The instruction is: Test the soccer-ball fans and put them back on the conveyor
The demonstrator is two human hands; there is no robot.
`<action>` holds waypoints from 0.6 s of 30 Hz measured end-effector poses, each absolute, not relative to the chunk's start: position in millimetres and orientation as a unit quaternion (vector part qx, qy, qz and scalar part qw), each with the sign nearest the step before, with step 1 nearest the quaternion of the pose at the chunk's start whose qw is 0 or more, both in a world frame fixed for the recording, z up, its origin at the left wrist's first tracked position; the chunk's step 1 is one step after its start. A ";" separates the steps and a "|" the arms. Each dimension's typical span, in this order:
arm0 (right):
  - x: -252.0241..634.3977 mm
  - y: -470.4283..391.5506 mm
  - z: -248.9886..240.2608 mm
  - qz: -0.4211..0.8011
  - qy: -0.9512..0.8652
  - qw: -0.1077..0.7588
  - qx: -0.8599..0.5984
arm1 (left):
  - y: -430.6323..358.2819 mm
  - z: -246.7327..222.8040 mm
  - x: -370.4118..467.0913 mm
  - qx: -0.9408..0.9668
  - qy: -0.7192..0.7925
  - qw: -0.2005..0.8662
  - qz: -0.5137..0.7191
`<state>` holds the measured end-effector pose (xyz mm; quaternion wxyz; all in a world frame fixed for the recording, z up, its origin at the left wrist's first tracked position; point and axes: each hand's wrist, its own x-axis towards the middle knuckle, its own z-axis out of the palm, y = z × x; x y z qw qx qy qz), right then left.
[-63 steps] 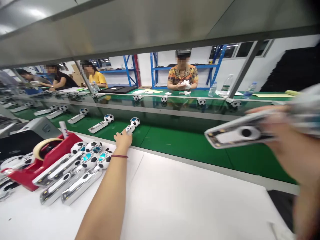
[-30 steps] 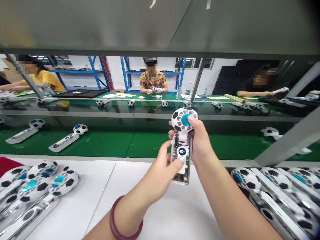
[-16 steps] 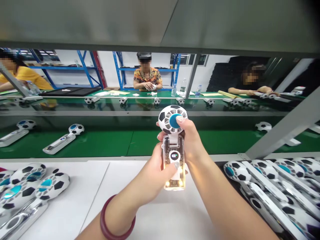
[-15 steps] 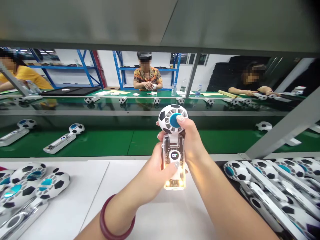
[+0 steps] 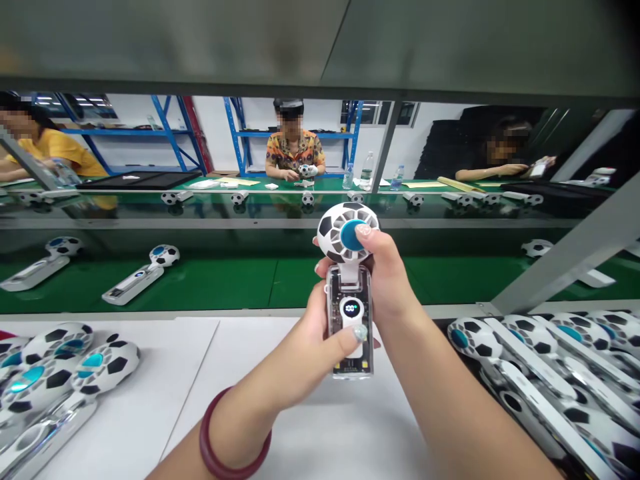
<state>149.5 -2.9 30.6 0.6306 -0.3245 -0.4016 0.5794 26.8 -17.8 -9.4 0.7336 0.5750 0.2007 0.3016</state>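
Head cam has me looking straight at the football fan [image 5: 349, 280], which I've got up in the air in front of me, over the near edge of the white desk [image 5: 320, 427] and pretty much dead center. Its long axis runs near-to-far, almost vertical in the shot: clear handle toward me, black-and-white ball head at the far end, tipped up. Both hands are closed on it, not spread at all. My left hand [image 5: 315, 347] comes in from the near left and wraps the lower handle, thumb pressed on the front just under the little lit display. My right hand [image 5: 387, 280] comes in from the right and grips higher up, with a fingertip sitting on the blue hub of the head. So the right one is the nearer one to the head, the left one owns the handle end. Finished-looking fans are piled on the desk at left [image 5: 60, 363] and right [image 5: 545, 367], well apart from my hands, and the green conveyor belt [image 5: 225, 277] runs across just beyond.
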 end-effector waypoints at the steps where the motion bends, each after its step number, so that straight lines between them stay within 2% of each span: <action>1: 149.7 -2.4 30.2 0.576 -0.405 0.633 -0.321 | -17.8 -11.4 27.3 0.570 0.205 0.735 0.305; 13: 155.3 1.6 26.6 0.579 -0.432 0.618 -0.311 | -15.3 -7.4 18.7 0.591 0.218 0.722 0.287; 18: 161.5 2.9 23.5 0.611 -0.515 0.515 -0.311 | -11.8 -2.2 11.1 0.645 0.273 0.647 0.302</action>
